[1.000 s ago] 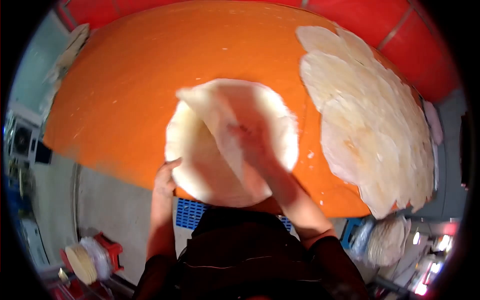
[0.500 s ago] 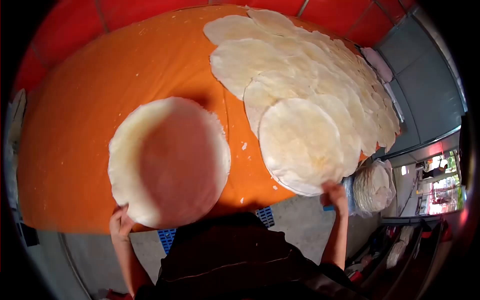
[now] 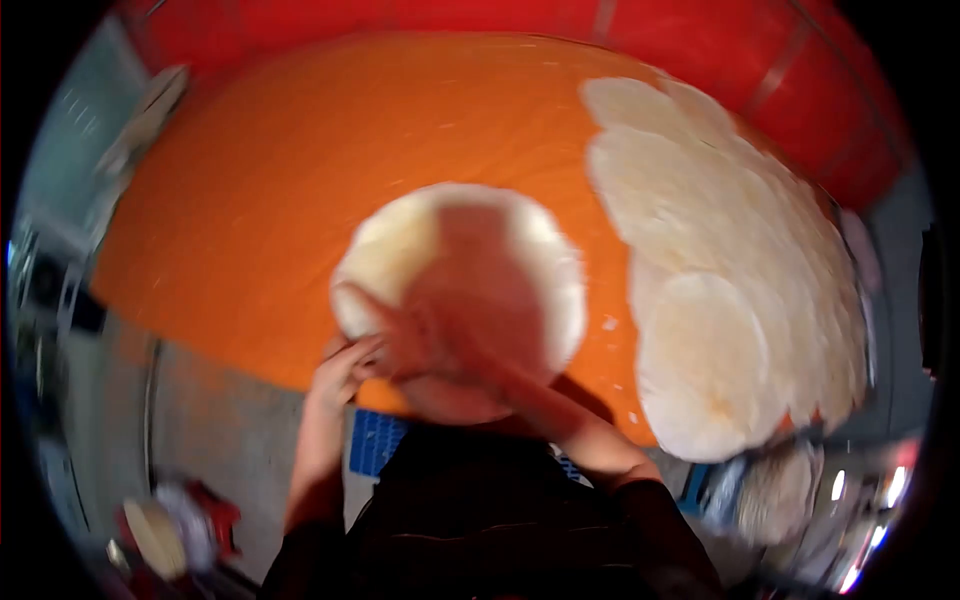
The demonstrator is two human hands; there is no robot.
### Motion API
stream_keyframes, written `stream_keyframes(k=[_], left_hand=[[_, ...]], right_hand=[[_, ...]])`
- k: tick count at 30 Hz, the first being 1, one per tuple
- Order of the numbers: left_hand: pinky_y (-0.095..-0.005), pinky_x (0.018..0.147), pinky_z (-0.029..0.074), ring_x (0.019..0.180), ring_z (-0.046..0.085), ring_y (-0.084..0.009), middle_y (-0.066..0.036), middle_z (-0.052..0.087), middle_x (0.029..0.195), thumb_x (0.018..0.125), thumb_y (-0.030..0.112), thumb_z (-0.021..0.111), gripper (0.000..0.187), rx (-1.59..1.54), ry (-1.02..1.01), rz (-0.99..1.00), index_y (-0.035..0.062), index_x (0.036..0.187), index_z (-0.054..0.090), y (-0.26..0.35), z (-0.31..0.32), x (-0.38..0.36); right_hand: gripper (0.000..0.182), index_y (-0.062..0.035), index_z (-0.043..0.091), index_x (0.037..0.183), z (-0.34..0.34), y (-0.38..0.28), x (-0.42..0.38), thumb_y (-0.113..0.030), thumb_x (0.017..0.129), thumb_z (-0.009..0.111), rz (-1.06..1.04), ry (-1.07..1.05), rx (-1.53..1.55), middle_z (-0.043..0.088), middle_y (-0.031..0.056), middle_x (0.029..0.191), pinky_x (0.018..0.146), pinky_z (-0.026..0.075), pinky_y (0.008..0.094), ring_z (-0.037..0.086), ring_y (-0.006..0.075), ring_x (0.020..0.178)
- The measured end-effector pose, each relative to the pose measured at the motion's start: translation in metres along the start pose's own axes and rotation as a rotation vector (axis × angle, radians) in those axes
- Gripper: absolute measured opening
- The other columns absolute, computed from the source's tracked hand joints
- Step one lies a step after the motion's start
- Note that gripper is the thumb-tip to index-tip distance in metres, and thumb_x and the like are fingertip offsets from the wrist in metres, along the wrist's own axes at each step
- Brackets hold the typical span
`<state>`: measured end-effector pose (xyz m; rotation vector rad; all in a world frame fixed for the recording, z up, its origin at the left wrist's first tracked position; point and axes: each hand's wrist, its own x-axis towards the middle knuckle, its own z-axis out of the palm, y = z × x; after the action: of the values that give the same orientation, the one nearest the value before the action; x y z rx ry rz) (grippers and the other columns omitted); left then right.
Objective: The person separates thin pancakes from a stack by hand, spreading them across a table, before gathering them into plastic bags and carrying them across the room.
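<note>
A pale, round stack of thin flatbreads [image 3: 388, 240] lies before me on the orange cloth, partly in shadow. My left hand [image 3: 345, 368] is at its lower-left rim, fingers pinched together on the edge of a flatbread. Reaching across the stack from the right, my right hand [image 3: 412, 340] comes close to the left one. Motion smears its fingers, so their grip does not show. Over to the right, many overlapping flatbreads [image 3: 720, 200] cover the cloth, and one round flatbread [image 3: 705, 345] lies on top at the near end.
The orange cloth [image 3: 270, 200] covers a large table with a red wall [image 3: 480, 15] behind it. A plastic-wrapped pile of flatbreads [image 3: 780, 490] stands below the table's right edge. On the floor are a blue crate [image 3: 375, 442] and a red stool [image 3: 215, 520] at lower left.
My right hand has left the flatbread on the right and crossed over to the stack's left edge. My left hand stays at that rim. The view has swung left.
</note>
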<state>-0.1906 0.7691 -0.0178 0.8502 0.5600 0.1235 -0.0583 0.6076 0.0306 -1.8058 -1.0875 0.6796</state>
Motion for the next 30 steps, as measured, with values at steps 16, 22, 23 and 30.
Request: stream_keyframes(k=[16, 22, 23, 30], left_hand=[[-0.0223, 0.062, 0.045, 0.08, 0.056, -0.013, -0.004, 0.059, 0.094, 0.068, 0.002, 0.063, 0.045, -0.033, 0.293, 0.239, 0.0063, 0.111, 0.049, -0.033, -0.01, 0.006], [-0.0323, 0.067, 0.05, 0.073, 0.059, -0.0196, -0.008, 0.061, 0.084, 0.068, 0.006, 0.061, 0.028, -0.134, 0.165, 0.332, 0.0014, 0.095, 0.058, -0.003, -0.044, 0.016], [-0.0355, 0.069, 0.05, 0.075, 0.059, -0.024, -0.011, 0.061, 0.086, 0.068, 0.006, 0.059, 0.031, -0.135, 0.271, 0.154, 0.001, 0.099, 0.057, 0.028, -0.03, 0.006], [-0.0359, 0.077, 0.048, 0.092, 0.057, -0.0249, -0.014, 0.055, 0.108, 0.077, 0.009, 0.059, 0.041, -0.023, 0.275, 0.019, 0.0009, 0.115, 0.046, 0.036, -0.123, -0.001]], right_hand=[[0.034, -0.0003, 0.05, 0.107, 0.082, 0.119, 0.024, -0.004, 0.073, 0.055, 0.043, 0.224, -0.174, 0.054, 0.0062, 0.102, 0.076, 0.042, 0.0331, 0.05, 0.0206, 0.093], [0.02, 0.0007, 0.059, 0.095, -0.091, -0.013, 0.009, -0.001, 0.074, 0.057, 0.311, 0.506, 0.589, 0.063, 0.0057, 0.083, 0.061, 0.047, 0.0253, 0.058, 0.0125, 0.067], [0.02, 0.0012, 0.059, 0.094, -0.117, -0.012, -0.005, -0.002, 0.075, 0.058, 0.178, 0.62, 0.675, 0.063, 0.007, 0.082, 0.062, 0.047, 0.0258, 0.059, 0.0132, 0.068], [0.022, 0.0047, 0.053, 0.099, -0.22, 0.075, -0.227, 0.002, 0.077, 0.051, 0.271, 1.184, 0.597, 0.059, 0.0116, 0.09, 0.071, 0.049, 0.0318, 0.058, 0.022, 0.079]])
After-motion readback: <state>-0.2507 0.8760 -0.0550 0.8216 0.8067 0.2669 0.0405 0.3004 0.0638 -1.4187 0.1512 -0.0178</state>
